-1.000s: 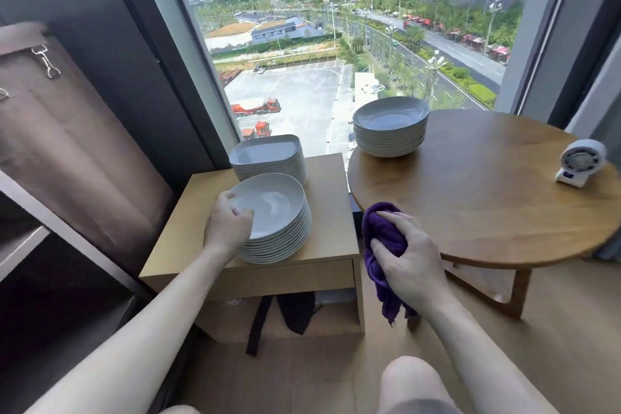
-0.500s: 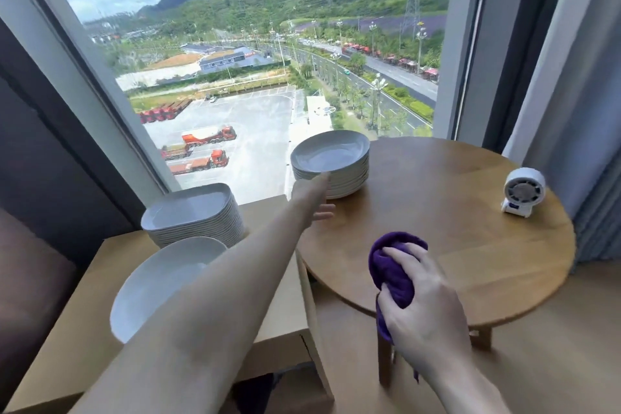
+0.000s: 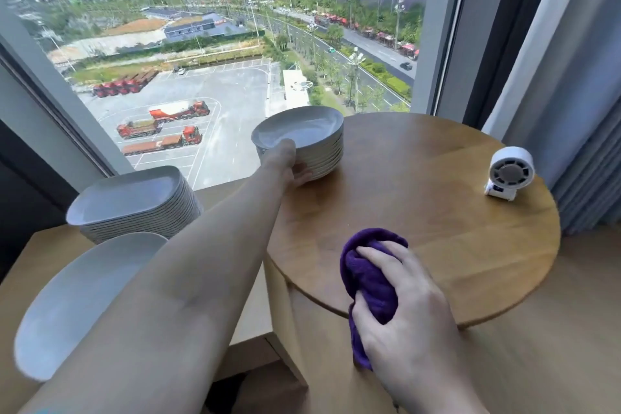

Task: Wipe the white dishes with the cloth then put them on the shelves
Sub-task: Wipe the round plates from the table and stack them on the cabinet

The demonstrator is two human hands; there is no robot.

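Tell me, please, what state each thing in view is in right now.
Top dish: on its stack on the round table.
Cloth: bunched, at the round table's near edge.
Left hand: grips the top dish's near rim.
Right hand: holds the cloth.
Oblong dish stack: untouched on the side cabinet.
Near round dishes: untouched, partly behind the left arm.
Fan: upright; running or not, cannot tell.

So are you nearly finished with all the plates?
Not nearly. Done: nothing shows shelved. In hand: the left hand pinches the top plate on the table; the right hand grips the cloth. Left: its stack, the oblong stack and the near stack, all to wipe and shelve.
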